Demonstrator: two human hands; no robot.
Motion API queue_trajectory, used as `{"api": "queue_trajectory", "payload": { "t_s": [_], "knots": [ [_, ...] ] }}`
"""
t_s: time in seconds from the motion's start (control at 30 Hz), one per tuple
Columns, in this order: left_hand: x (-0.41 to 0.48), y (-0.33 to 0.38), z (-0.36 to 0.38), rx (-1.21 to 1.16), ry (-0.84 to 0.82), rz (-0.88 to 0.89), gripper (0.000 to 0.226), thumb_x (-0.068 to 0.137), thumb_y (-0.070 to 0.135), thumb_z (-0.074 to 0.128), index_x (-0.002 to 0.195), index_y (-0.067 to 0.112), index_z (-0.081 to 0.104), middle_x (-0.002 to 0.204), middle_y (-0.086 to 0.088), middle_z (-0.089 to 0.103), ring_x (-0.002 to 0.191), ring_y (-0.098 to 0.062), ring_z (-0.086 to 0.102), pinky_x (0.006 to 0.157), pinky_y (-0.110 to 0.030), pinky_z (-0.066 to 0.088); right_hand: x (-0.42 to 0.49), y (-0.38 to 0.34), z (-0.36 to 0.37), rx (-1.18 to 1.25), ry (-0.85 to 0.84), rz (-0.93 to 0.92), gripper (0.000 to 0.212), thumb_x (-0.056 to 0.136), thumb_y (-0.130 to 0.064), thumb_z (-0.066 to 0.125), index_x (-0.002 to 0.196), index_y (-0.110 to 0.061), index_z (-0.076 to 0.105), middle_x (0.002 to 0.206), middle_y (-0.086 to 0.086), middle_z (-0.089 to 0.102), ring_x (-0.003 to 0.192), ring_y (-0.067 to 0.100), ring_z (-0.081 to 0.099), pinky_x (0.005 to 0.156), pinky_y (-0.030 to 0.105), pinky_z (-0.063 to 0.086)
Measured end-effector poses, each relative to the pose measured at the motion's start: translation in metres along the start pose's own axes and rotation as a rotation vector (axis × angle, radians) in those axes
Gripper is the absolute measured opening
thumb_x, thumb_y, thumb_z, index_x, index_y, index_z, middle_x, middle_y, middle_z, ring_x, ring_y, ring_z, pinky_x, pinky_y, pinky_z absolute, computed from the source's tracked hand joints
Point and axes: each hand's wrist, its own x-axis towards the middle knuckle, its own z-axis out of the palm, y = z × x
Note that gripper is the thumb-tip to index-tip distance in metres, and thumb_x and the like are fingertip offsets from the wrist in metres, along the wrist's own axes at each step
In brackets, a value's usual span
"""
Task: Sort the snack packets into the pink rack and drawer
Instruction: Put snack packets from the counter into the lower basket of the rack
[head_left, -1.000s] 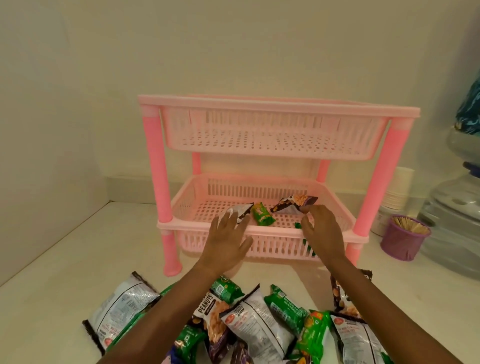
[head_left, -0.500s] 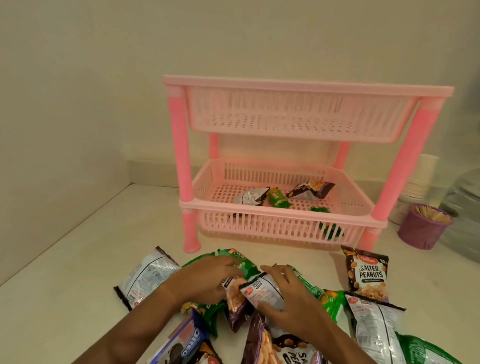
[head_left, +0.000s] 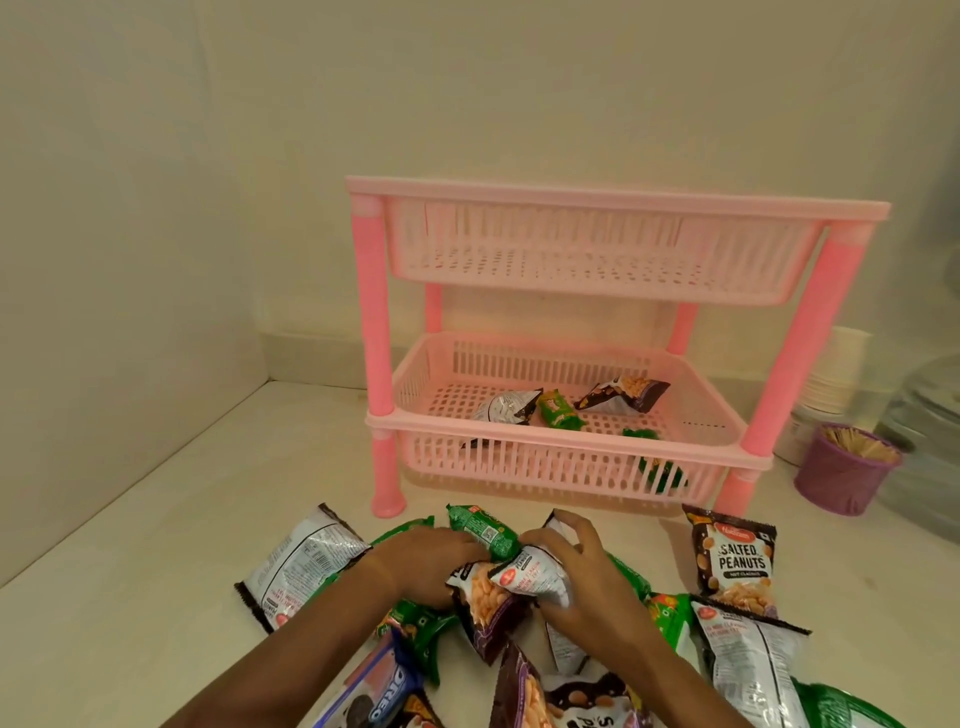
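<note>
Both hands have left the rack's lower basket and dropped to the packet pile in front of the rack (head_left: 618, 332). Left hand (head_left: 426, 564) is curled around a green packet (head_left: 485, 531), fingers closed on it. Right hand (head_left: 576, 587) grips a white peanut packet (head_left: 532, 574), thumb under and fingers bent loosely over the top. Inside the lower basket (head_left: 571, 462) lie four packets: a silver one, a small green one, a dark one, and another green one near the front right corner. Right of the rack stands a purple cup (head_left: 844, 475). A salted peanuts packet (head_left: 737, 558) lies before the rack's front right leg.
</note>
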Motion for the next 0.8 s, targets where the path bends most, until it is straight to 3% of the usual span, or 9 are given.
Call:
{"api": "queue_trajectory", "payload": {
  "t_s": [0.07,0.17,0.23,0.3,0.4,0.53,0.63,0.7,0.8],
  "knots": [
    [0.003,-0.001,-0.001,0.007,0.012,0.008,0.046,0.087,0.023,0.058,0.13,0.012,0.048,0.13,-0.012,0.054,0.119,-0.028,0.051,0.098,-0.038,0.044,0.001,-0.006,-0.011,0.037,0.07,-0.051,0.049,0.079,-0.02,0.061,0.122,-0.039,0.048,0.146,-0.004,0.022,0.11,0.02,0.054,0.075,0.025,0.049],
    [0.005,-0.005,-0.005,-0.016,0.057,0.022,0.046,0.086,0.022,0.059,0.13,0.012,0.049,0.131,-0.01,0.055,0.119,-0.025,0.05,0.098,-0.034,0.041,0.01,-0.017,-0.036,0.111,0.223,-0.161,0.052,0.077,-0.018,0.069,0.117,-0.043,0.048,0.137,-0.011,0.026,0.11,0.006,0.044,0.069,0.0,0.038],
    [0.005,-0.007,-0.009,-0.034,0.085,0.037,0.047,0.086,0.021,0.06,0.131,0.012,0.048,0.132,-0.009,0.054,0.12,-0.023,0.05,0.098,-0.032,0.039,0.022,-0.024,-0.057,0.132,0.312,-0.211,0.056,0.076,-0.017,0.072,0.116,-0.046,0.045,0.135,-0.01,0.027,0.106,0.0,0.038,0.063,-0.003,0.034],
    [0.004,-0.007,-0.013,-0.062,0.113,0.052,0.048,0.086,0.021,0.06,0.132,0.012,0.048,0.132,-0.008,0.054,0.12,-0.022,0.049,0.097,-0.029,0.038,0.039,-0.028,-0.076,0.093,0.39,-0.258,0.056,0.074,-0.012,0.074,0.121,-0.035,0.052,0.141,0.0,0.032,0.111,0.011,0.044,0.075,0.004,0.037],
    [-0.001,-0.009,-0.024,-0.115,0.184,0.066,0.046,0.087,0.023,0.059,0.131,0.014,0.048,0.13,-0.006,0.055,0.119,-0.019,0.049,0.096,-0.026,0.037,0.071,-0.027,-0.102,-0.058,0.428,-0.33,0.052,0.073,-0.001,0.072,0.12,-0.019,0.059,0.146,0.014,0.035,0.124,0.031,0.046,0.08,0.031,0.05],
    [-0.009,-0.014,-0.05,-0.206,0.289,0.091,0.046,0.086,0.02,0.062,0.131,0.015,0.049,0.132,-0.002,0.055,0.12,-0.015,0.05,0.101,-0.025,0.04,0.116,-0.015,-0.116,-0.274,0.254,-0.372,0.054,0.073,0.009,0.061,0.119,-0.018,0.06,0.148,0.013,0.036,0.117,0.038,0.053,0.083,0.049,0.053],
    [-0.016,-0.019,-0.074,-0.281,0.358,0.085,0.051,0.086,0.018,0.064,0.134,0.017,0.046,0.136,0.001,0.052,0.122,-0.012,0.048,0.105,-0.029,0.04,0.147,-0.005,-0.114,-0.242,0.084,-0.31,0.054,0.074,0.014,0.053,0.118,-0.017,0.062,0.14,0.01,0.048,0.124,0.031,0.05,0.094,0.046,0.048],
    [-0.02,-0.023,-0.091,-0.331,0.415,0.072,0.045,0.084,0.016,0.067,0.126,0.014,0.051,0.124,-0.002,0.057,0.111,-0.013,0.051,0.096,-0.027,0.043,0.162,-0.001,-0.108,-0.109,-0.116,-0.2,0.05,0.077,0.014,0.049,0.115,-0.015,0.064,0.136,0.009,0.052,0.127,0.027,0.045,0.103,0.041,0.041],
    [-0.023,-0.031,-0.113,-0.384,0.512,0.032,0.042,0.081,0.012,0.069,0.121,0.013,0.055,0.113,-0.001,0.058,0.103,-0.013,0.053,0.087,-0.028,0.044,0.18,0.004,-0.095,-0.111,-0.424,-0.072,0.045,0.086,0.01,0.043,0.123,-0.011,0.058,0.142,0.012,0.045,0.129,0.028,0.041,0.105,0.042,0.036]
  ]
}}
